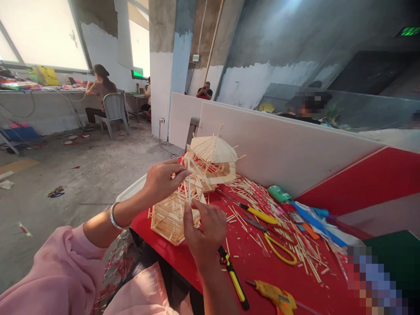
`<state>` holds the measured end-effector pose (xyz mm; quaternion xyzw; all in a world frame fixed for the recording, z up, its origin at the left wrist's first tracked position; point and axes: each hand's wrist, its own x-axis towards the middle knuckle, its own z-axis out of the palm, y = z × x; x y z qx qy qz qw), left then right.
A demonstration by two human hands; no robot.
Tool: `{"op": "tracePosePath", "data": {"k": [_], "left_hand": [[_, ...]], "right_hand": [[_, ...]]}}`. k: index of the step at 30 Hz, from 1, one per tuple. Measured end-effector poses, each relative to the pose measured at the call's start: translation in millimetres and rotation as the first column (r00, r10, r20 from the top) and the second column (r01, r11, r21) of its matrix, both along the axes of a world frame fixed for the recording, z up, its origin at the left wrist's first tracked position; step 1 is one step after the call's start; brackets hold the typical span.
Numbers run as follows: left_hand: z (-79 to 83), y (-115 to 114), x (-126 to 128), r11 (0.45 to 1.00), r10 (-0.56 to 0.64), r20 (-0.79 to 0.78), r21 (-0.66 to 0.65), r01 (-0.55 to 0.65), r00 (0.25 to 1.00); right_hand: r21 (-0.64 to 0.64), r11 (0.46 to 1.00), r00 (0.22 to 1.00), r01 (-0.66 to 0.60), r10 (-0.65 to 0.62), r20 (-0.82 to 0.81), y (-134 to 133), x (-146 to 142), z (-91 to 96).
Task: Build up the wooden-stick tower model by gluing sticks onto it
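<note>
A small house model of thin wooden sticks (170,216) stands on the red table (262,267) near its left edge. My left hand (162,179) pinches the sticks at the model's roof frame from above. My right hand (205,229) is closed on a single upright stick (189,190) held against that frame. Behind them stands a second stick model with a pitched roof (213,159).
Loose sticks (295,245) litter the table, along with yellow-handled scissors (278,249), pliers (259,214), a black-and-yellow knife (234,278), a yellow glue gun (275,297) and a green bottle (278,193). A white partition (278,148) backs the table. People sit farther off.
</note>
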<state>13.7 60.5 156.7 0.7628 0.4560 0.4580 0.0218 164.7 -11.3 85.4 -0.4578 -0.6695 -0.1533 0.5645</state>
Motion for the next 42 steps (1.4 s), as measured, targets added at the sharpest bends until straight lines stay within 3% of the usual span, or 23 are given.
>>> {"op": "tracePosePath", "data": {"k": [8, 42], "left_hand": [[0.4, -0.1, 0.7, 1.0, -0.004, 0.009, 0.004, 0.004, 1.0], [-0.2, 1.1, 0.5, 1.0, 0.011, -0.001, 0.005, -0.011, 1.0]], "right_hand": [[0.058, 0.997, 0.999, -0.045, 0.045, -0.004, 0.9, -1.4, 3.7], [0.055, 0.996, 0.998, -0.068, 0.068, 0.005, 1.0, -1.4, 5.0]]}}
